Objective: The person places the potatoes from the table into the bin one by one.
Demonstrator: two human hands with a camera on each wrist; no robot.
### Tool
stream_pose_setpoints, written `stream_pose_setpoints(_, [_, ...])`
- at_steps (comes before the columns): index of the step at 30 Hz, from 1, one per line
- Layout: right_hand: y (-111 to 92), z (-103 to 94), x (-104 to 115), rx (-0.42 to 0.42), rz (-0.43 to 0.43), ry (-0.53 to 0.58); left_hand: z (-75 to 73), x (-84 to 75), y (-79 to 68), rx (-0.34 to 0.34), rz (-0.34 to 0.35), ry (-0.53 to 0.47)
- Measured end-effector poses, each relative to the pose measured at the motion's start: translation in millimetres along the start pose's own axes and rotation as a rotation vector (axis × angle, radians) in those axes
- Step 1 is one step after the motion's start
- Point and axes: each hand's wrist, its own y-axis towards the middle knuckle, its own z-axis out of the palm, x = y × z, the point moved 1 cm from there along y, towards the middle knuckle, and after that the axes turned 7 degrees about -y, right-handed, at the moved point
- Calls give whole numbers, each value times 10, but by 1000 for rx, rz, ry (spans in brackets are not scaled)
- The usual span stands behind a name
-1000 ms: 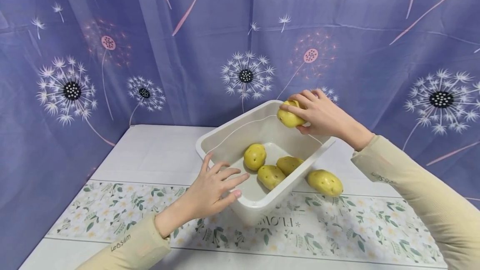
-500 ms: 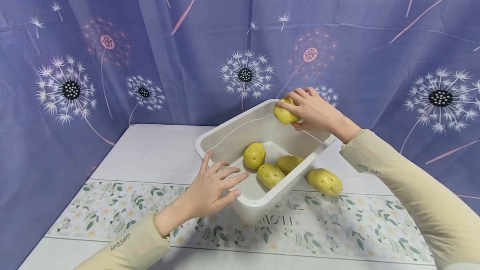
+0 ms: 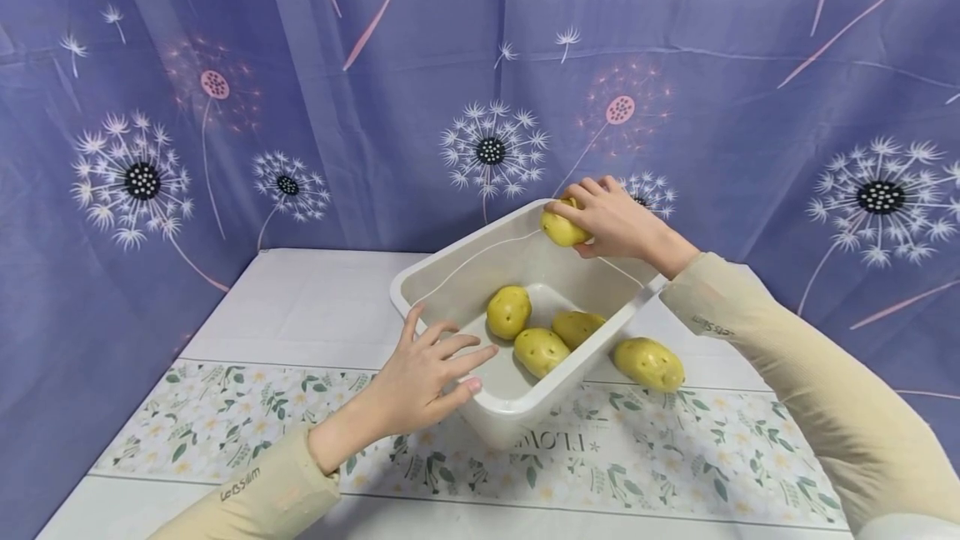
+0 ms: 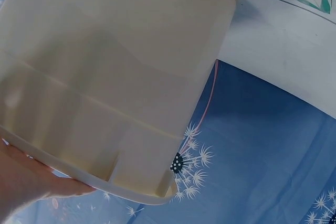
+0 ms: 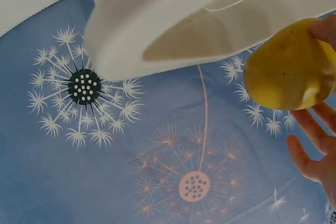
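Over the far end of a white plastic bin [image 3: 480, 269], my right hand [image 3: 621, 222] grips a yellow potato [image 3: 559, 228]. In the right wrist view that potato [image 5: 286, 69] is held by the thumb and some fingers, while other fingers of the hand [image 5: 320, 156] stretch away from it. My left hand [image 3: 423, 377] rests at the bin's near left corner with fingers spread over the rim. The left wrist view shows the bin's outer wall [image 4: 126, 56] and part of the left hand [image 4: 37, 182] at the rim. Three potatoes [image 3: 509, 312] lie on the bin's floor.
Another potato [image 3: 649, 364] lies on the table right of the bin. A floral strip [image 3: 262, 415] crosses the white table [image 3: 300, 298]. Behind hangs a purple-blue curtain [image 3: 375, 107] with dandelion prints, close to the bin's far end.
My right hand has moved a little to the left with the potato, further over the bin's far end. The left hand and the other potatoes have stayed in place.
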Motion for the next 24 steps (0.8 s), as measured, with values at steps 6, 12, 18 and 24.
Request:
stream_pose_setpoints(6, [44, 60, 15, 10, -17, 4, -1, -7, -4, 5, -2, -2])
stream_pose_setpoints(12, [76, 102, 34, 22, -16, -5, 6, -5, -1, -3, 4, -2])
stream_pose_setpoints(18, [80, 141, 29, 25, -10, -19, 1, -7, 1, -9, 11, -3])
stream_pose_setpoints(24, [67, 172, 15, 30, -13, -37, -1, -7, -2, 3, -2, -4])
